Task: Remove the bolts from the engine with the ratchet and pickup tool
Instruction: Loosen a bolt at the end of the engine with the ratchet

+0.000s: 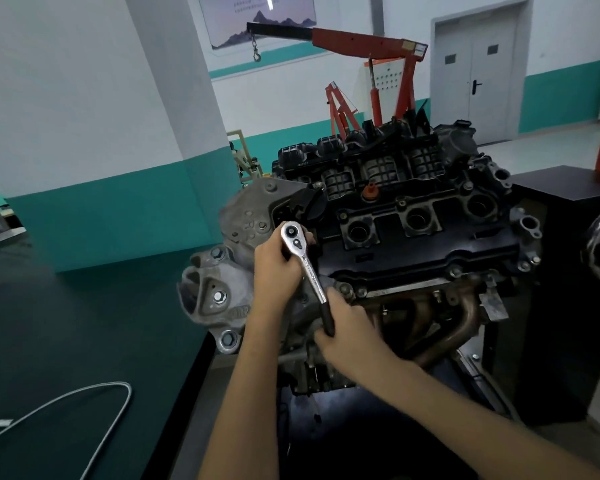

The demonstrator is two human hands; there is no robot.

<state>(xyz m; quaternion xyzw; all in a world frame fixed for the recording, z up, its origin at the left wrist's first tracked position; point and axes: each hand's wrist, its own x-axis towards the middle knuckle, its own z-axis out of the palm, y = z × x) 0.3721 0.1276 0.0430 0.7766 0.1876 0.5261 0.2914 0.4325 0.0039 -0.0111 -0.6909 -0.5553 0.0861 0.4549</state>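
A chrome ratchet (305,263) with a black grip stands over the near left corner of the engine (413,230), whose black valve cover faces up. My left hand (274,268) wraps around the ratchet just below its round head. My right hand (347,334) grips the black handle end, lower and to the right. The socket and the bolt under the head are hidden by my left hand. Several bolts (452,271) sit along the cover's front edge. A flexible silver pickup tool (94,393) lies curved on the dark table at lower left.
The dark green table (66,323) fills the left side. A black stand (568,271) rises right of the engine. A red engine hoist (371,43) with a hanging hook stands behind. A grey double door (475,74) is at the back right.
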